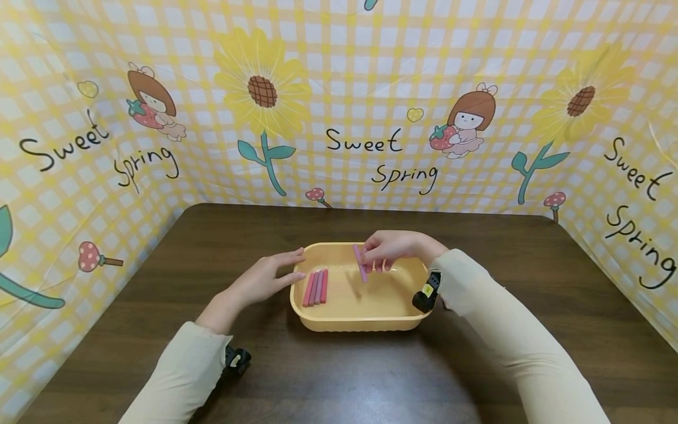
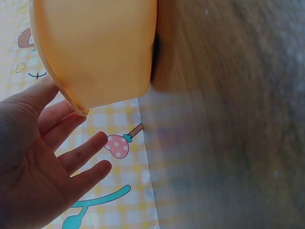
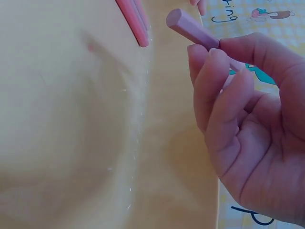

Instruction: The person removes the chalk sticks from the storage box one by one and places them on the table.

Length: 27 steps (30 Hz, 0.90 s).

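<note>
A yellow tray (image 1: 365, 320) with rounded corners and raised walls stands on the table. Above its floor, toward the back wall, my right hand (image 1: 389, 247) pinches a light purple chalk stick (image 1: 363, 274) between thumb and fingertips. The stick (image 3: 193, 29) is tilted, its flat end showing in the right wrist view. Several pink and purple chalk sticks (image 1: 315, 288) lie side by side at the tray's left end. My left hand (image 1: 267, 272) rests against the tray's left rim with thumb and fingers extended; the lower fingers stand apart from it in the left wrist view.
The dark wooden table (image 1: 365, 377) surrounds the tray. A yellow checked cloth (image 1: 360, 106) with sunflowers and lettering hangs behind it and at both sides. Black wrist cameras sit at the left cuff (image 1: 237, 360) and the right cuff (image 1: 426, 292).
</note>
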Each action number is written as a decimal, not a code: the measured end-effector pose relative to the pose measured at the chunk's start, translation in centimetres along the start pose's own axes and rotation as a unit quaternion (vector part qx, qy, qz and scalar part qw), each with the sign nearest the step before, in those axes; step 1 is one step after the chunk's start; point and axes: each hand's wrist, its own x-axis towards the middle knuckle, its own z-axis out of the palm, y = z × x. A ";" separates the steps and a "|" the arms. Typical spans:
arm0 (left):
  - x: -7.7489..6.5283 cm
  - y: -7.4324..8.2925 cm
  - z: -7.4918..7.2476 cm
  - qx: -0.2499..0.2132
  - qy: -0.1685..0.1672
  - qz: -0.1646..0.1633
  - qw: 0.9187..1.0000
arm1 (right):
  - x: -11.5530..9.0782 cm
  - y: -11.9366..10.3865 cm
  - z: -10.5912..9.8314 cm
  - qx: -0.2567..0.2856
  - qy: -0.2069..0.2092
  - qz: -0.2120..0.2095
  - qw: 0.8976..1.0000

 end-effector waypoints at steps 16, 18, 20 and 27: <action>0.0 0.0 0.0 -0.003 0.000 0.000 1.000 | -2.1 0.7 -0.6 0.001 0.020 0.008 1.000; 0.0 0.0 0.0 -0.003 0.000 -0.001 1.000 | -2.3 0.8 -0.7 -0.002 0.020 0.010 1.000; 0.0 0.0 0.0 -0.005 0.000 -0.001 1.000 | -2.6 0.9 -0.8 -0.006 0.021 0.011 1.000; 0.0 0.1 0.0 -0.006 0.001 0.000 1.000 | -3.5 1.3 -1.1 -0.008 0.034 0.014 0.999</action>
